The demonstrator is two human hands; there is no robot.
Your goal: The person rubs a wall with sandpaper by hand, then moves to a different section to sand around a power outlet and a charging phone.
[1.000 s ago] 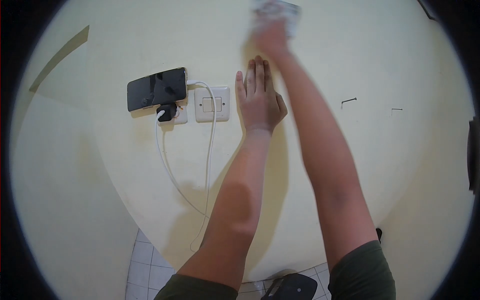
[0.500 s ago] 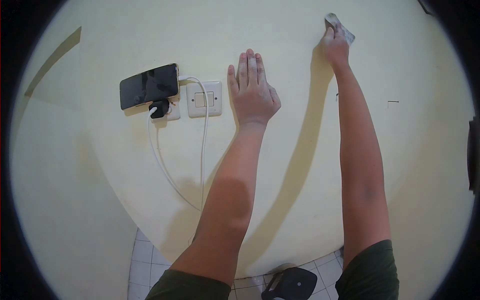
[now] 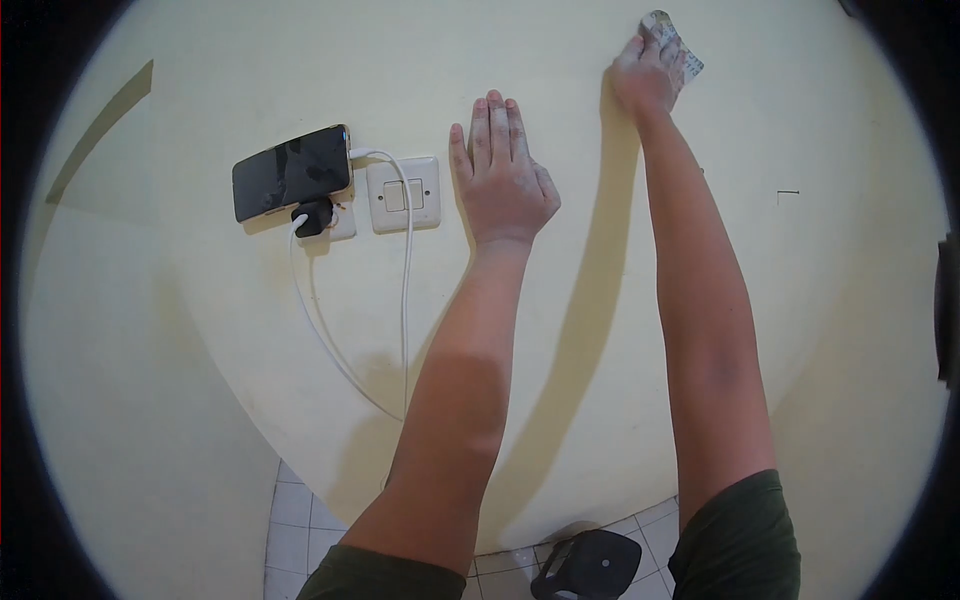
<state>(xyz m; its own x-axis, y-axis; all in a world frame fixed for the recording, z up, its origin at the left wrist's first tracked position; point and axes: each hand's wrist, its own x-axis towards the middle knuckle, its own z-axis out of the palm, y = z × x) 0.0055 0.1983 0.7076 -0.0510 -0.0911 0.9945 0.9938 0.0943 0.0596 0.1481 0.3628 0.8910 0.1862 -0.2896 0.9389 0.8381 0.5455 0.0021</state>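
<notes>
My left hand (image 3: 503,185) lies flat against the pale yellow wall (image 3: 560,300), its fingers stretched upward and dusted with pale powder, holding nothing. Higher and to the right, my right hand (image 3: 648,80) presses a thin, grey-white patterned sheet (image 3: 688,62) against the wall, with its fingers over the sheet. Just left of my left hand is a white double light switch (image 3: 404,194). The sheet's part under my fingers is hidden.
Left of the switch, a dark phone (image 3: 292,174) rests on a black charger (image 3: 314,216) in a wall socket. A white cable (image 3: 408,290) hangs down the wall. A black object (image 3: 590,565) stands on the tiled floor (image 3: 292,503). A small hook-shaped mark is at right.
My right hand has moved left and slightly up along the wall with the sheet, which now shows more of its patterned face. My left hand stays flat on the wall.
</notes>
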